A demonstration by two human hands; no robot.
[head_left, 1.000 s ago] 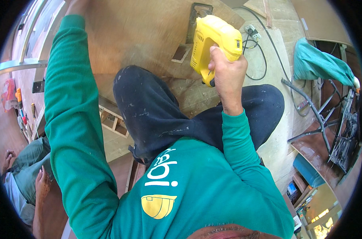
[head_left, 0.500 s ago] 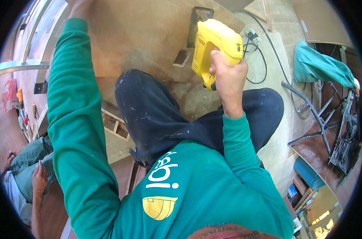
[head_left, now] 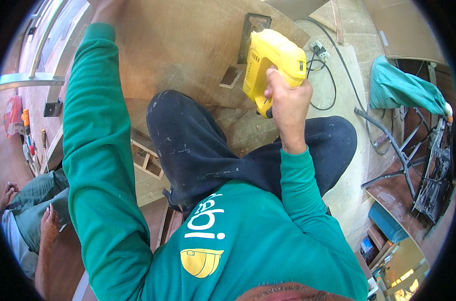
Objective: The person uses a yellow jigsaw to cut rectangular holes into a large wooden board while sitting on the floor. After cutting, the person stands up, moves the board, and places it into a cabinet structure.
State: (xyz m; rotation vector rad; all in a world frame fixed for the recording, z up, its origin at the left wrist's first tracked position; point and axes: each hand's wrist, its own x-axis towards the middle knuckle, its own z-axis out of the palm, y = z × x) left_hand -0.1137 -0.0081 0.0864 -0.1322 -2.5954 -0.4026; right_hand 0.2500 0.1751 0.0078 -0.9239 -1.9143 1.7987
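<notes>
My right hand is wrapped around the handle of a yellow jigsaw, which stands over the plywood panel by its right part. Next to the tool are a dark-edged rectangular opening and a smaller rectangular cut-out in the panel. The jigsaw's blade is hidden beneath its body. My left arm reaches far forward, and my left hand is at the panel's far left, cut off by the picture's upper edge; its fingers do not show.
A black cord runs past a white power outlet on the right. Beyond it stands a metal frame with a green cloth over it. A ladder, screwdrivers and a seated person are at left.
The jigsaw and my right hand sit slightly lower in the picture, as does the panel; the view has shifted a little. My grip on the tool is the same.
</notes>
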